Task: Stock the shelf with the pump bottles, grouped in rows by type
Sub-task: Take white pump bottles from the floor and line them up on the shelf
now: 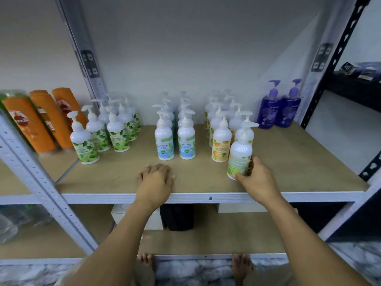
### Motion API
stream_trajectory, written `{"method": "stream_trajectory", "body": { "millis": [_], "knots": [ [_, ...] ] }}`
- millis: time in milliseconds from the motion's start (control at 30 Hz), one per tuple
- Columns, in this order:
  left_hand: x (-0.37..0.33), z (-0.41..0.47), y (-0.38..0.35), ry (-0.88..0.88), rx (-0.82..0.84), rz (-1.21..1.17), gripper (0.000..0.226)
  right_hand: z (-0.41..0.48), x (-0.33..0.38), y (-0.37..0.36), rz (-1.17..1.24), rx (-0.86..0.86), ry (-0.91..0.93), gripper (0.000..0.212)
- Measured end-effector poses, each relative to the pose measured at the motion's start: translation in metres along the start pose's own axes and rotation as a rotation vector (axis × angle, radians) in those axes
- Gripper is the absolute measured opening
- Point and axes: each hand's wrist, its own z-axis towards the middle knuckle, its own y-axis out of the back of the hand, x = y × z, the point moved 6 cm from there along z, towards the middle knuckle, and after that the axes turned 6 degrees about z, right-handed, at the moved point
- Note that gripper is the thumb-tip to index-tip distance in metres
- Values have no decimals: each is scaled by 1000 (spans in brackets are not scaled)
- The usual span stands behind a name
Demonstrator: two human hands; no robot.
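The right hand [257,178] is gripping the near-upright pump bottle [240,151] low down, just right of the orange-label row [221,141]'s near end, while the left hand [155,178] is resting flat, empty.

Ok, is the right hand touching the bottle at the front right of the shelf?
Touching. The head view shows the right hand curled round the pump bottle, thumb across its lower label.

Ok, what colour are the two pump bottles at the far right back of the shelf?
The two bottles are purple, pumps lighter; head view shows it.
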Motion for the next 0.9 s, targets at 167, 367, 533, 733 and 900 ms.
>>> {"method": "stream_trajectory", "body": {
  "millis": [167,367,533,733,900],
  "knots": [
    [-34,-9,10,-18,18,-545,42,-1,12,-18,37,37,75,52],
    [-65,-10,13,-74,91,-990,55,-18,48,-67,32,140,213,52],
    [-50,-3,19,-14,-2,-1020,51,-21,71,-96,-26,210,295,46],
    [-19,4,33,21,-59,-1061,42,-10,76,-114,-243,346,435,75],
    [15,9,52,52,-150,-1066,44,0,71,-123,-394,366,487,73]
  ]
}}
